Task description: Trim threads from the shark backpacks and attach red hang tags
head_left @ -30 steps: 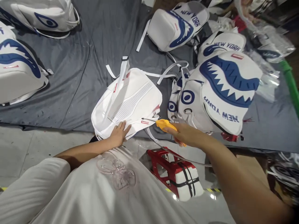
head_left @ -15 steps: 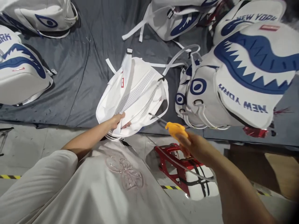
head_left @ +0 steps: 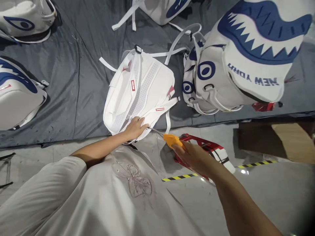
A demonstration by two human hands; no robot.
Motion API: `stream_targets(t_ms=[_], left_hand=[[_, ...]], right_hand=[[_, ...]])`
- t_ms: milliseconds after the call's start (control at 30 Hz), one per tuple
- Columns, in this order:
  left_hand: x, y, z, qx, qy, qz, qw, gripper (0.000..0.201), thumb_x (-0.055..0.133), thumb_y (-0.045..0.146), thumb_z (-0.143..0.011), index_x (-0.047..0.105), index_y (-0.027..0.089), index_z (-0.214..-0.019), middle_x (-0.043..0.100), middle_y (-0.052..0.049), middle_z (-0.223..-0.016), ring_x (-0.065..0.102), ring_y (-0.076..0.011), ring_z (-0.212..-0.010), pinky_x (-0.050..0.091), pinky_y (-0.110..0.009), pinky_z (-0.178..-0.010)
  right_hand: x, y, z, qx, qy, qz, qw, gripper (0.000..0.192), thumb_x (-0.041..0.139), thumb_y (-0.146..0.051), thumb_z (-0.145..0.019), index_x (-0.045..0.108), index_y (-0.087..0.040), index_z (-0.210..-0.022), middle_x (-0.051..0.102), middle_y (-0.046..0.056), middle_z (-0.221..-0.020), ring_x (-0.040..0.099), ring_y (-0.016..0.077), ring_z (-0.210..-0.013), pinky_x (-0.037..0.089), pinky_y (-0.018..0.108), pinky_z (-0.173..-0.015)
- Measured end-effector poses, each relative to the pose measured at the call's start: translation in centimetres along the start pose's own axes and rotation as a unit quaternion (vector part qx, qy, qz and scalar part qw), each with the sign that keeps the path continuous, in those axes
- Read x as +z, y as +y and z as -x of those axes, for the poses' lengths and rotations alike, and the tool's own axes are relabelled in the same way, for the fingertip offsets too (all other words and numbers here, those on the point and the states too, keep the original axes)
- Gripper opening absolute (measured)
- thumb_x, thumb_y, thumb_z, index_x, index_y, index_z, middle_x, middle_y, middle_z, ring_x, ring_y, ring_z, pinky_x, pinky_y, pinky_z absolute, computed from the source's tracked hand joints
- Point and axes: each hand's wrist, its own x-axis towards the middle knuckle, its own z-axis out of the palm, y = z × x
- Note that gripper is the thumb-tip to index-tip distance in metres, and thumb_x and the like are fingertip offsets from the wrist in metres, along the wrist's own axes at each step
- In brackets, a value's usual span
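Around me the dark grey cloth [head_left: 81, 82] covers the work surface, creased and lightly marked. On my right sits a big white bag with a blue shark mouth [head_left: 246, 59] and "NEW YORK" lettering, with round blue eyes printed on its side. 2 more shark bags [head_left: 17, 95] lie at my left, 1 at the top corner, and another shows at the top edge. Below the cloth's edge I see a red stool [head_left: 209, 152] on the pale floor [head_left: 258, 193], a strip of yellow-black tape [head_left: 178, 177], and a brown cardboard piece [head_left: 292, 139] at right.
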Motion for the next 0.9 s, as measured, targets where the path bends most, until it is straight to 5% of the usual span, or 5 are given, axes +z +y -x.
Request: stream_targets(t_ms=[167,300,500,733,900], left_hand=[[-9.4,-1.8,0.7,0.042,0.224,0.141,0.963,0.033,0.051,0.045,-0.094,0.066,0.020,-0.109,0.060,-0.009,-0.120,0.053,-0.0229,-0.120,0.039,-0.035,-0.107],[-13.4,-5.0,0.5,-0.261,0.230,0.328,0.878,0.041,0.042,0.049,-0.098,0.061,0.014,-0.093,0.065,-0.010,-0.090,0.065,-0.0201,-0.091,0.051,-0.033,-0.088],[-12.8,-7.3,0.4,-0.383,0.097,0.510,0.764,0.046,0.046,0.047,-0.096,0.055,0.007,-0.118,0.065,-0.021,-0.107,0.067,-0.0238,-0.095,0.055,-0.033,-0.082],[-11.5,-7.5,1.3,-0.322,0.124,0.595,0.726,0.043,0.039,0.048,-0.099,0.056,0.010,-0.110,0.065,-0.012,-0.095,0.066,-0.0153,-0.084,0.055,-0.023,-0.074],[-11.0,-8.0,0.9,-0.323,0.015,0.638,0.699,0.045,0.041,0.056,-0.096,0.057,0.014,-0.094,0.064,-0.010,-0.087,0.065,-0.0160,-0.075,0.050,-0.022,-0.054]], right_hand=[[4.4,-1.2,2.2,0.032,0.019,-0.036,0.999,0.040,0.035,-0.051,-0.097,0.059,-0.019,-0.095,0.066,0.009,-0.075,0.062,0.0228,-0.067,0.034,0.029,-0.055],[9.6,-2.6,3.0,0.040,0.000,-0.104,0.994,0.040,0.034,-0.052,-0.097,0.059,-0.020,-0.098,0.066,0.006,-0.079,0.063,0.0221,-0.070,0.036,0.028,-0.057],[15.0,-5.7,1.8,0.086,0.039,-0.176,0.980,0.045,0.028,-0.048,-0.099,0.058,-0.018,-0.112,0.068,0.008,-0.080,0.065,0.0228,-0.072,0.038,0.028,-0.059],[19.4,-10.9,-1.1,0.042,0.115,-0.114,0.986,0.037,0.035,-0.042,-0.102,0.057,-0.016,-0.119,0.071,0.011,-0.090,0.068,0.0243,-0.083,0.037,0.029,-0.063],[23.7,-9.3,-2.8,0.085,0.183,-0.059,0.978,0.043,0.031,-0.040,-0.102,0.052,-0.011,-0.127,0.070,0.012,-0.085,0.066,0.0241,-0.076,0.035,0.028,-0.059]])
